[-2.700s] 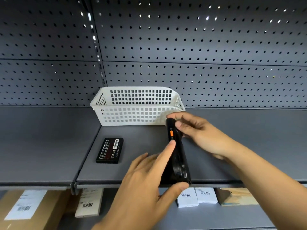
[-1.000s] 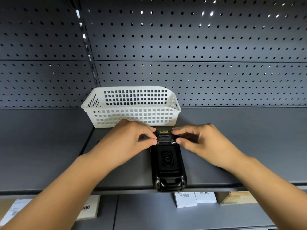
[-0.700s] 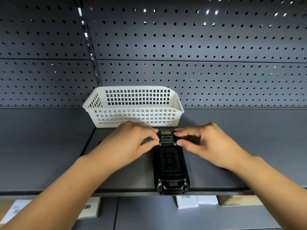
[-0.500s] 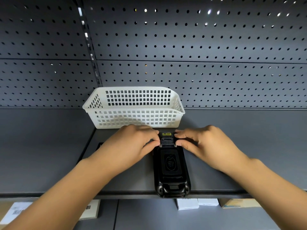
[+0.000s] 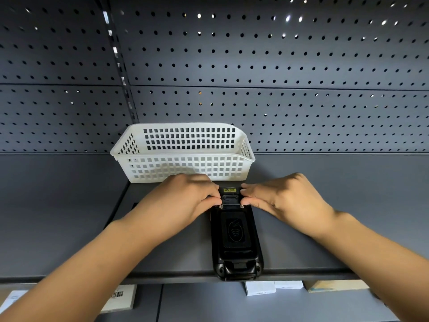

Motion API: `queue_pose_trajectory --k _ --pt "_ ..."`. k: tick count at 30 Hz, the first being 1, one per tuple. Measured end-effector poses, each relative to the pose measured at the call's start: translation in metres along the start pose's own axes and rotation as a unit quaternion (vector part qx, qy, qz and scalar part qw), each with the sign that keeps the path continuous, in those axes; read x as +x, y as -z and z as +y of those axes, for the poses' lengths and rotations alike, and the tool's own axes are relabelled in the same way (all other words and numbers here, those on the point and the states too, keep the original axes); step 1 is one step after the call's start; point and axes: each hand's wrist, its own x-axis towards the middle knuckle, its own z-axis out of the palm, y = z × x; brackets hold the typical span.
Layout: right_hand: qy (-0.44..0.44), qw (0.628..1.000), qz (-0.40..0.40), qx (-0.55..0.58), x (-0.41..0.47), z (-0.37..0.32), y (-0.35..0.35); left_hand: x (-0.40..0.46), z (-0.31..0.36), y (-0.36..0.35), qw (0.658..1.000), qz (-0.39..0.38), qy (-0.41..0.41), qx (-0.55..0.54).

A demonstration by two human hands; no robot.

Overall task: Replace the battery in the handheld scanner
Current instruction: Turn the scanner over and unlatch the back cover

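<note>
The black handheld scanner (image 5: pixel 235 238) lies back side up on the grey shelf (image 5: pixel 325 228), its near end at the shelf's front edge. My left hand (image 5: pixel 185 201) and my right hand (image 5: pixel 283 201) pinch its far end from either side, with fingertips and thumbs at the two small metal screws by the yellow label. The loose black battery is almost wholly hidden under my left forearm; only a dark corner (image 5: pixel 134 204) shows.
A white perforated plastic basket (image 5: pixel 183 168) stands just behind the scanner against the pegboard back wall. Below the shelf's front edge lie white labelled boxes (image 5: pixel 260 288) and a cardboard box (image 5: pixel 336 285) on the lower shelf.
The scanner, earlier held on edge in both hands, now lies flat back side up. Both hands moved to its far end and have stayed pinched there; the view has shifted slightly.
</note>
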Motion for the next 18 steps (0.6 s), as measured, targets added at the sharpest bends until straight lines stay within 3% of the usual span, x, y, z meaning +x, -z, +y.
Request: queue_pose_trajectory --k 9,18 --pt "0.014 1.0 0.0 -0.013 0.001 -0.001 0.0 0.002 -0.001 0.002 1.0 -0.022 -0.009 0.011" --pt "-0.056 0.998 -0.042 0.001 0.004 -0.009 0.007 -0.001 0.006 0.005 0.999 -0.02 0.027 0.027"
